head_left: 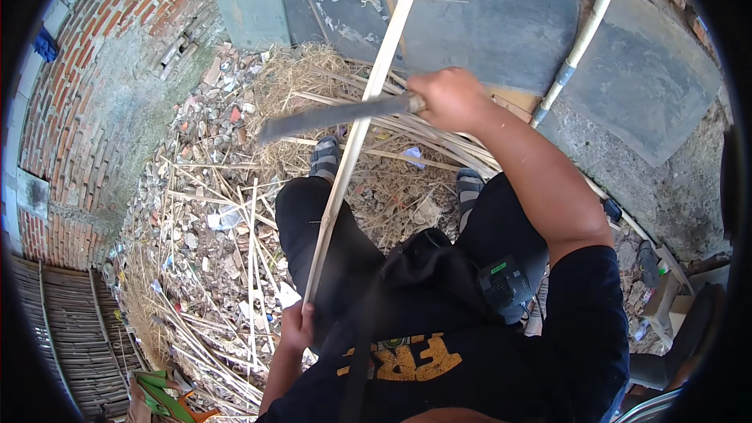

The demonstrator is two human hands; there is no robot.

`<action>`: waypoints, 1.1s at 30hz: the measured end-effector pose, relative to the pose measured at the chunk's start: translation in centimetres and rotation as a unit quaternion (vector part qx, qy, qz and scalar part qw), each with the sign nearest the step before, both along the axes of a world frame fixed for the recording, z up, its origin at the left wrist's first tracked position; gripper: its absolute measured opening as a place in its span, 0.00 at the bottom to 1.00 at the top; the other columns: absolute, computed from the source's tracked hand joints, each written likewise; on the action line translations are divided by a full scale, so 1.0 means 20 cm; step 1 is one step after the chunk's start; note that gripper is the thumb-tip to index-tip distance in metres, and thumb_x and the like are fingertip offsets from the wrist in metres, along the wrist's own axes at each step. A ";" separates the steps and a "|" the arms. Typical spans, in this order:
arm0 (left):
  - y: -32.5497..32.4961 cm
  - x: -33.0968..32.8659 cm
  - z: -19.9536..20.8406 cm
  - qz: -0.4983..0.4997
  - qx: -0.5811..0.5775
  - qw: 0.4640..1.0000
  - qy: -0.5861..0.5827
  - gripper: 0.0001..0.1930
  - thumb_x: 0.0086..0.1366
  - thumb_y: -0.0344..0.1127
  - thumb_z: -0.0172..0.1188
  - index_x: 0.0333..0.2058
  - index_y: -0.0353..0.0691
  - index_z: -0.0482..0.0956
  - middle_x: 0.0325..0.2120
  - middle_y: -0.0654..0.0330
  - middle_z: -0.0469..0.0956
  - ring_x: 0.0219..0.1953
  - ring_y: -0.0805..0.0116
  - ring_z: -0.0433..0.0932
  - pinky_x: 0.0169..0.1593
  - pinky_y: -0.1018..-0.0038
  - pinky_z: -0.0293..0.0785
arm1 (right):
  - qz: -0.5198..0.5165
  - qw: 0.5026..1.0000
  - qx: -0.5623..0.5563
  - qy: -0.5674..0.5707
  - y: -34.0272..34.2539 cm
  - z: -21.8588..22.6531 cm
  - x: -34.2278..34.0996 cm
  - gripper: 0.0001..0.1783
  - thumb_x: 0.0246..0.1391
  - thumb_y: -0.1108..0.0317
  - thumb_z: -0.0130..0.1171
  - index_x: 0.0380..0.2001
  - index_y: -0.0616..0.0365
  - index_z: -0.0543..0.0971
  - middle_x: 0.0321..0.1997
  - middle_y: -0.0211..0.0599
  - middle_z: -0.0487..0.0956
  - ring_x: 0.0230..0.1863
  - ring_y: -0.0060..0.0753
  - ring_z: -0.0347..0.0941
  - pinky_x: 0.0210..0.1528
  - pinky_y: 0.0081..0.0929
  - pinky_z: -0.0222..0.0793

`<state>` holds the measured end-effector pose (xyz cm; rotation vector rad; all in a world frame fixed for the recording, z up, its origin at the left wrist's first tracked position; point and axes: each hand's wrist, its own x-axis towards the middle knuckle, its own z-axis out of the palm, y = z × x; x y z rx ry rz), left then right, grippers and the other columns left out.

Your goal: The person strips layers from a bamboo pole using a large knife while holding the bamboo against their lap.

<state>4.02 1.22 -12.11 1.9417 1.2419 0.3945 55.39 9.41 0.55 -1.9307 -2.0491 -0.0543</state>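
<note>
A long pale split bamboo strip [345, 176] slants from beside my left thigh up toward the grey panels. My left hand [296, 325] is closed around its lower end. My right hand [450, 99], arm stretched forward, grips the short handle of a machete [321, 119]. The machete's dark, slightly blurred blade points left and crosses the strip above its middle. Whether blade and bamboo touch, I cannot tell. Both my feet, in grey striped footwear [324, 158], rest on the littered ground below the blade.
Cut bamboo strips [252, 266] lie scattered over rubble and dry straw [301, 74]. A brick wall [86, 102] rises at left, with a woven bamboo panel [74, 337] below it. A pale pipe [583, 39] leans by grey panels [493, 23] ahead. A black device [505, 282] sits at my right thigh.
</note>
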 end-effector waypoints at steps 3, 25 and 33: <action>0.01 0.02 0.03 -0.008 0.008 1.000 -0.012 0.26 0.74 0.50 0.46 0.24 0.34 0.71 0.13 0.53 0.67 0.17 0.62 0.67 0.24 0.64 0.62 | 0.053 0.996 -0.025 -0.064 -0.01 0.05 -0.11 0.09 0.43 0.67 0.64 0.31 0.52 0.80 0.31 0.41 0.83 0.38 0.45 0.82 0.40 0.43 0.77; 0.00 0.06 0.06 0.001 0.030 0.999 0.016 0.24 0.74 0.48 0.46 0.25 0.33 0.72 0.14 0.48 0.70 0.17 0.52 0.71 0.25 0.61 0.65 | 0.082 0.993 -0.073 -0.038 0.02 0.04 -0.19 0.10 0.41 0.66 0.65 0.32 0.48 0.81 0.28 0.39 0.82 0.33 0.44 0.81 0.36 0.43 0.77; -0.03 0.08 0.10 0.006 0.057 0.996 0.061 0.22 0.73 0.47 0.48 0.26 0.34 0.73 0.15 0.45 0.71 0.21 0.39 0.74 0.26 0.56 0.67 | -0.070 0.982 -0.050 0.166 0.05 0.01 0.02 0.09 0.44 0.67 0.64 0.32 0.52 0.82 0.28 0.42 0.82 0.35 0.47 0.81 0.39 0.43 0.75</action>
